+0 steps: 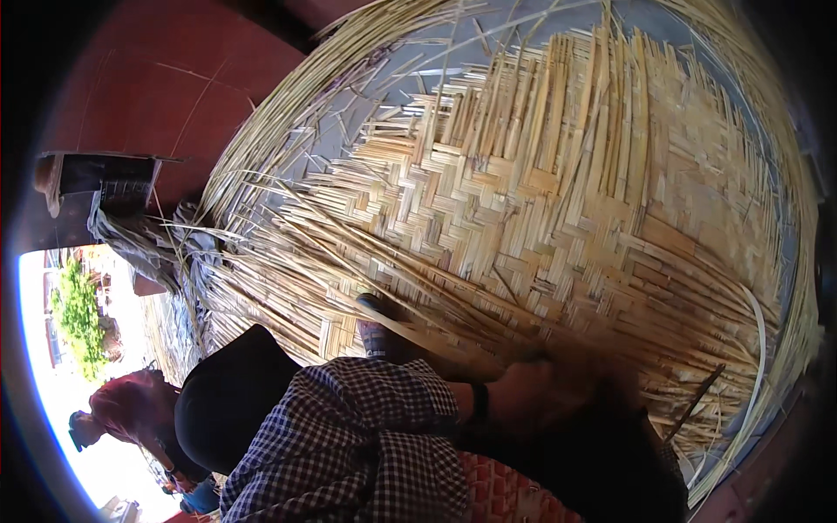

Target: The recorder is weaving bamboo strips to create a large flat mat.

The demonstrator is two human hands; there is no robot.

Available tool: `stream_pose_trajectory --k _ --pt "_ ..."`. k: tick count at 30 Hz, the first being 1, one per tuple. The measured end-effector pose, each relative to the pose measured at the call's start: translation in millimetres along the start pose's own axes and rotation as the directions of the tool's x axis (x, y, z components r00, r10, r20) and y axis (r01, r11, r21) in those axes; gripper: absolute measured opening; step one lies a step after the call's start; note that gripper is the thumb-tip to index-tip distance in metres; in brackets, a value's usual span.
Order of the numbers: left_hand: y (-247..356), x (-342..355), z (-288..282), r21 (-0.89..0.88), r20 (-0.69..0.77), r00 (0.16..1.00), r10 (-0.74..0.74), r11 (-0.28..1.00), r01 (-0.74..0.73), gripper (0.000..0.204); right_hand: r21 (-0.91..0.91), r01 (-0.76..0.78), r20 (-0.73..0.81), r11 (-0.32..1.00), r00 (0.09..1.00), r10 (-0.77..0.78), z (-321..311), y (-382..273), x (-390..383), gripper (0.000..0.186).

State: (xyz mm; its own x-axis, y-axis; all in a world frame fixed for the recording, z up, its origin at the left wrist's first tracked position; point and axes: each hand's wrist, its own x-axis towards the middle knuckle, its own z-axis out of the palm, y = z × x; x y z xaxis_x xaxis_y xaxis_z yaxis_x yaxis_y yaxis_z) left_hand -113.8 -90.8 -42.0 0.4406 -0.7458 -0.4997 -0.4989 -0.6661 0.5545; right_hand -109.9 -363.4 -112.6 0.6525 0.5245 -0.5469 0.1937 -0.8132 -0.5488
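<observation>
A large mat of split cane or reed strips lies in front of me, woven in a zigzag pattern, with loose strip ends along its edges. My left hand, below a dark wristband and a checked sleeve, is low over the near part of the mat. Motion smears its fingers, so any grip is hidden. Just right of it, a brown blur seems to be my right hand, also over the strips. Its fingers do not show. Long unwoven strips run across the mat toward both hands.
A foot rests on the mat's near side. Bundled long strips curve along the far left. Crumpled grey cloth lies at left. Beyond a bright opening, another person bends forward. A thin dark stick lies at right.
</observation>
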Motion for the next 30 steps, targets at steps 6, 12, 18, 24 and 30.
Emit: stream_pose_trajectory --k 6,12,18,24,30 --pt "23 6 11 -0.445 -0.529 0.841 0.114 0.806 -0.39 0.038 -0.314 -0.12 0.07 0.942 0.986 0.149 36 42 -19 0.047" --pt "18 11 13 -0.594 -0.136 0.964 0.23 0.76 -0.265 0.042 -0.329 -0.055 -0.358 0.943 0.931 -0.071 57 12 -24 0.045" --pt "20 15 35 -0.462 -0.009 0.994 0.113 0.881 -0.105 0.043 -0.3 -0.2 -0.212 0.933 0.967 0.14 45 -17 20 0.031" --pt "3 27 61 -0.783 0.151 0.942 0.301 0.618 -0.072 0.04 0.223 -0.02 -0.42 0.975 0.9 0.115 19 -17 -2 0.011" --pt "-3 36 67 -0.401 -0.052 0.906 0.42 0.822 -0.404 0.033 0.214 0.298 -0.426 0.931 0.886 -0.185 19 4 -2 0.019"
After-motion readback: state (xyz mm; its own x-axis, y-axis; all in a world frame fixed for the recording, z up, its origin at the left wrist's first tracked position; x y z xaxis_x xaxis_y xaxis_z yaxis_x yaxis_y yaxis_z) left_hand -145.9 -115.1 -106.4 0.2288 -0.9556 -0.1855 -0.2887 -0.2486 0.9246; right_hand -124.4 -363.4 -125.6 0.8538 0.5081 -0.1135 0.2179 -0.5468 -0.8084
